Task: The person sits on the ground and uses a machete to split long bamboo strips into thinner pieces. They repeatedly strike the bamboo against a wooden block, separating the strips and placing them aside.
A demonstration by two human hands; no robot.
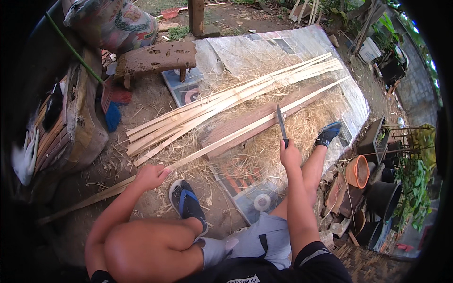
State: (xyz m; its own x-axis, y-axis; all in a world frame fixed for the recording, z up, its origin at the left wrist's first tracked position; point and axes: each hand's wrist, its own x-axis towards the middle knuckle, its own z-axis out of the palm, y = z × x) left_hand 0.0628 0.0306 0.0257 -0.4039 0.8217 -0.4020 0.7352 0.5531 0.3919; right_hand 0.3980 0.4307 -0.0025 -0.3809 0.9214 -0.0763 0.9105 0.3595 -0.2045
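- The right hand (290, 153) is clamped round the dark handle of a knife (281, 123), its forearm running straight up from below, blade pointing away from the body and slightly to the left.
- The left hand (149, 177), lower and farther left, is closed on a long pale strip (245, 129), thumb side toward the strip; that arm is bent, its elbow beside the raised left knee.
- From the left hand the strip slants away to the right over a brown plank (236, 122), passing beyond the right hand's knuckles, where the blade crosses it.
- Beyond the left hand lies a bundle of pale strips (222, 96); curly shavings (302, 129) spread just right of the right hand.
- The left fingertips are hard to make out, and the right hand covers most of the knife handle.
- Whether the blade touches the strip cannot be told.
- Behind the left hand more strips (94, 198) run toward the dark rim; whether the held one continues there is unclear.
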